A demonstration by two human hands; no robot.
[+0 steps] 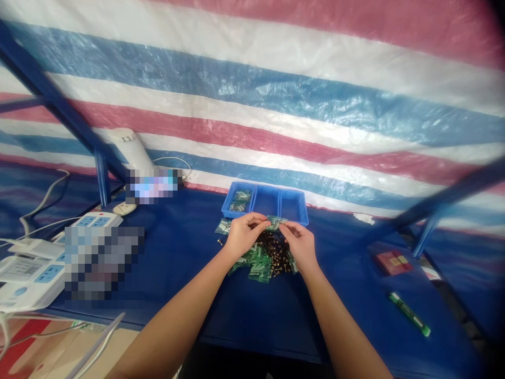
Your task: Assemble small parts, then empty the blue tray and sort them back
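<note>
Between them, my left hand point(245, 235) and my right hand point(300, 243) pinch a small green-tinted plastic bag point(275, 223), one at each end. Fingers of both hands are closed on it; what is inside is too small to make out. Below the hands lies a heap of dark and brass-coloured screws point(279, 257). Beside the heap, several green-tinted bags point(260, 266) lie on the blue table point(252, 310). Just beyond my hands stands a blue three-part tray point(266, 199). Its left compartment holds similar bags point(240, 200).
A white power strip point(47, 273) with plugs and cables lies at the left. Behind it stand a white cylinder point(132, 150) and a blurred-out screen point(153, 185). On the right are a red box point(392, 262) and a green narrow packet point(409, 314). Striped sheeting point(252, 89) hangs behind.
</note>
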